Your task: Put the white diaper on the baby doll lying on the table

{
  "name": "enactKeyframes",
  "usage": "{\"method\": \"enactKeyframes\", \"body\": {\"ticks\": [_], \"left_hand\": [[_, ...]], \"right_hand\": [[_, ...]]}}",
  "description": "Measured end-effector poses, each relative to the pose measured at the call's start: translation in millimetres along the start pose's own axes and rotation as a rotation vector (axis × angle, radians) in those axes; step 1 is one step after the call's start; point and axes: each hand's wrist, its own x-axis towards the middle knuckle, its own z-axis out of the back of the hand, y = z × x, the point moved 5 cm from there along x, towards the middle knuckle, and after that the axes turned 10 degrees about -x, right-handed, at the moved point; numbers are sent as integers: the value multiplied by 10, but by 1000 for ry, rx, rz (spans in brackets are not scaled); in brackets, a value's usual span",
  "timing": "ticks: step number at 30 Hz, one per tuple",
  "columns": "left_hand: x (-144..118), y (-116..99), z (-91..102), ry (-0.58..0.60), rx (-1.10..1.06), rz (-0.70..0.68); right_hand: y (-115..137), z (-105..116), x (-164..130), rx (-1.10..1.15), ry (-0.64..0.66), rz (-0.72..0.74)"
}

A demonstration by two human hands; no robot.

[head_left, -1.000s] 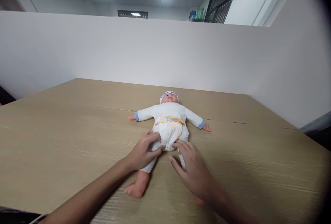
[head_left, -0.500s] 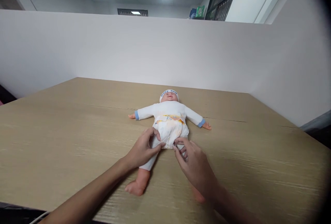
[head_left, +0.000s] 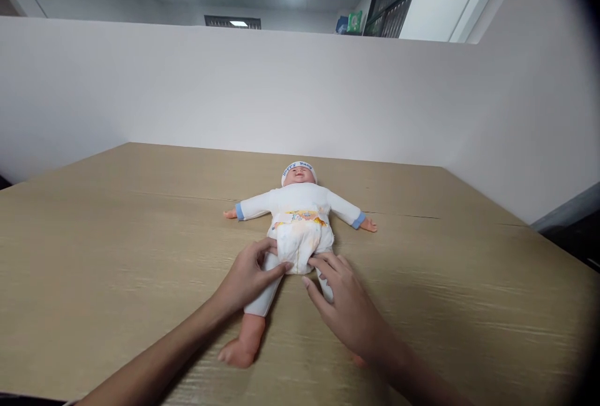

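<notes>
A baby doll (head_left: 300, 197) in white clothes with blue cuffs and a lettered cap lies on its back, head away from me, arms spread. A white diaper (head_left: 297, 247) with a printed orange waistband wraps its hips over the white trousers. My left hand (head_left: 248, 272) is closed on the diaper's left leg edge, its thumb near the lower corner and fingers at the side. At the right leg edge, my right hand (head_left: 342, 293) touches the diaper with its fingertips, thumb held apart. That hand covers most of the doll's right-side leg.
The doll lies on a wide wood-coloured table (head_left: 117, 256). A pale partition wall (head_left: 290, 87) rises behind it and along the right side. Beyond the wall, a green package (head_left: 354, 22) shows near a dark window frame (head_left: 391, 3).
My right thumb has moved away from the fingers, widening a pinch at the diaper's edge. My left hand keeps its place on the diaper. The view has shifted slightly.
</notes>
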Motion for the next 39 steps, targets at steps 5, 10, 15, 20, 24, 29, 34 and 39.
{"method": "enactKeyframes", "body": {"ticks": [5, 10, 15, 20, 24, 29, 34, 39], "left_hand": [[40, -46, 9, 93, -5, 59], [55, -57, 18, 150, -190, 205], [25, -60, 44, 134, -263, 255], [28, -42, 52, 139, -281, 251], [43, -60, 55, 143, -264, 224], [44, -97, 52, 142, -238, 195], [45, -110, 43, 134, -183, 159], [53, -122, 22, 145, -185, 145]], "right_hand": [[5, -3, -17, 14, -9, 4], [-8, 3, -15, 60, 19, -30], [-42, 8, -25, 91, 46, -58], [-60, 19, -36, 110, 79, -82], [-49, 52, -11, 113, 70, -95], [-104, 55, 63, 130, 46, -142], [-129, 6, 71, 113, 22, -162], [-125, -32, 21, 118, -10, -187]]}}
